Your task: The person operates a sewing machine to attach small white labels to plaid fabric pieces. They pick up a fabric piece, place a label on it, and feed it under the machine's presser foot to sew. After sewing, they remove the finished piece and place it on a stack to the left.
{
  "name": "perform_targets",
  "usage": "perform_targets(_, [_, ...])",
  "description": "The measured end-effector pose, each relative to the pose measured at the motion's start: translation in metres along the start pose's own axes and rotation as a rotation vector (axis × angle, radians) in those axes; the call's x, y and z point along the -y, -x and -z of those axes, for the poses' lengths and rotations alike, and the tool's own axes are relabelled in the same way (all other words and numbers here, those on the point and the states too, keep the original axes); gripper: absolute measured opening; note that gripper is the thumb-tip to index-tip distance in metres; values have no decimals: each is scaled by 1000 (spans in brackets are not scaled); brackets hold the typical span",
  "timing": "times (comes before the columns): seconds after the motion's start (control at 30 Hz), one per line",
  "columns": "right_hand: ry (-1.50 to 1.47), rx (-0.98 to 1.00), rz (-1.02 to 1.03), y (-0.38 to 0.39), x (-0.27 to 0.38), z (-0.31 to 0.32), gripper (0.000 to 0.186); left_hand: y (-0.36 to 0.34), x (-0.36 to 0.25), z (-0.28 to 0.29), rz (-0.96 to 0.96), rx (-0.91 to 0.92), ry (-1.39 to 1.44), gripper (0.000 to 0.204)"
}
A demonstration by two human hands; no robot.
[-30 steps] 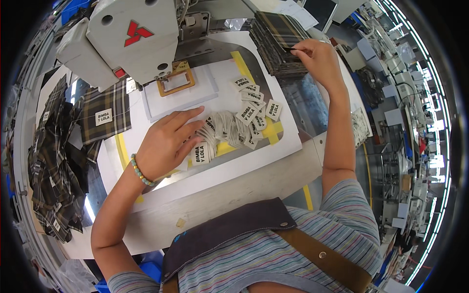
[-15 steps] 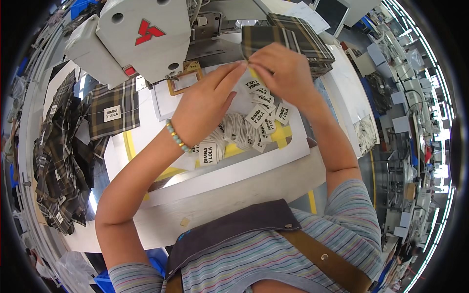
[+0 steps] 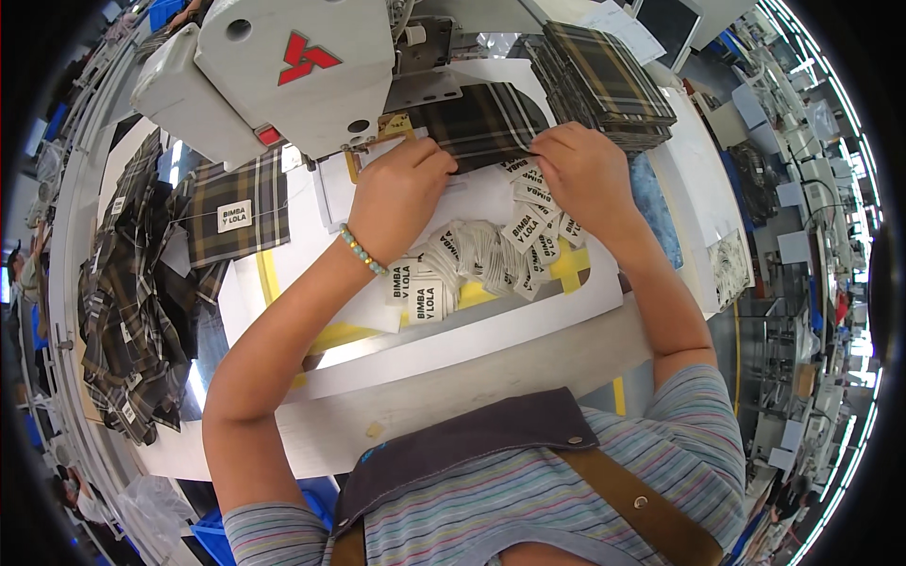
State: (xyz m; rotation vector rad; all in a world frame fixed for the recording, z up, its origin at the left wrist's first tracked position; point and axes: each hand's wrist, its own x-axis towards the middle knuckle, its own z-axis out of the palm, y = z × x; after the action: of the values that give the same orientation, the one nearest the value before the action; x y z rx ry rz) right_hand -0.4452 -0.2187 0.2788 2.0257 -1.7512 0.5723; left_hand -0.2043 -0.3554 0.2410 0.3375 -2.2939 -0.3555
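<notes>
A dark plaid fabric piece (image 3: 483, 121) is stretched between my two hands, lying in front of the sewing machine (image 3: 293, 80). My left hand (image 3: 401, 193), fingers pinched together, grips its near left corner beside the brass-coloured clamp frame (image 3: 357, 162). At its near right corner, my right hand (image 3: 587, 179) pinches the edge between thumb and fingers. Many small white fabric labels with dark print (image 3: 481, 257) lie heaped and fanned out on the work surface just below the fabric, some close under my right hand.
A stack of folded plaid pieces (image 3: 613, 80) stands at the back right. On the left hangs a heap of plaid pieces with labels (image 3: 132, 311), beside a flat labelled piece (image 3: 236, 203). Loose labels (image 3: 731, 269) lie at the right edge, and a blue bin (image 3: 217, 540) is below left.
The fabric piece has come off the stack side to the left, toward the machine, and now lies spread. My hands have moved apart, each at one near corner of it.
</notes>
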Motion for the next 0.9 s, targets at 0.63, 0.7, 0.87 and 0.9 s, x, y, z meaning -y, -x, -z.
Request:
perform_targets(0.63, [-53, 120, 388, -44, 44, -43, 10, 59, 40, 78, -332, 291, -542, 24])
perform_targets(0.7, [-153, 169, 360, -44, 45, -49, 12, 68, 46, 87, -277, 313, -590, 26])
perform_targets(0.87, [-348, 262, 92, -41, 30, -22, 21, 82, 40, 101, -140, 238, -608, 32])
perform_targets(0.9, [-365, 303, 23, -39, 28, -19, 23, 86, 37, 103, -117, 209, -603, 31])
